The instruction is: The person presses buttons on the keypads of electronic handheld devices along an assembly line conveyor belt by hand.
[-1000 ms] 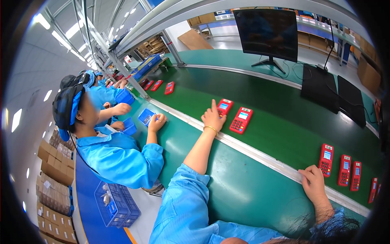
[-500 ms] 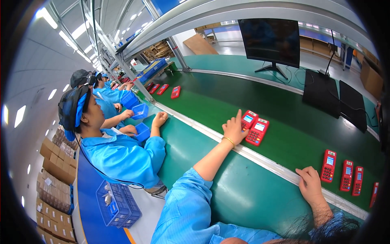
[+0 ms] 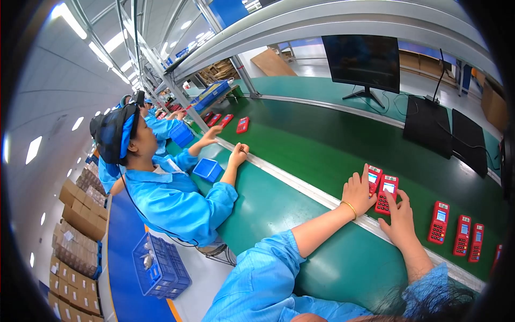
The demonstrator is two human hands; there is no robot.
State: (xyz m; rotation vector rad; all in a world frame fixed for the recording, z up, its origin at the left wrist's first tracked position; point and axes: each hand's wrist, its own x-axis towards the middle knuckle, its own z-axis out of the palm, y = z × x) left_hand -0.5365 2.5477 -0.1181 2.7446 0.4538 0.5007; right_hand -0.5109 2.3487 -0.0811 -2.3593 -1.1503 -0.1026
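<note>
Two red card payment terminals with lit screens lie side by side on the dark green conveyor belt. My left hand (image 3: 358,191), a gold bangle at its wrist, rests on the left terminal (image 3: 374,176) with fingers stretched out, partly covering it. At the other terminal (image 3: 383,202) is my right hand (image 3: 401,217), its fingers apart and reaching over the lower right edge and keys. Neither hand is wrapped around a terminal. Farther right along the belt lies a separate red terminal (image 3: 439,222), beyond my right hand.
More terminals (image 3: 462,235) lie at the right, others (image 3: 242,125) at the far left. A metal rail (image 3: 289,177) borders the belt. At the left sits a co-worker (image 3: 166,188) beside a blue bin (image 3: 207,169). Across the belt stands a black monitor (image 3: 362,63) near dark panels (image 3: 426,124).
Along the belt, the two terminals and my left hand have moved right. My right hand has come up and left to the second terminal. The co-worker's hands have moved toward the belt.
</note>
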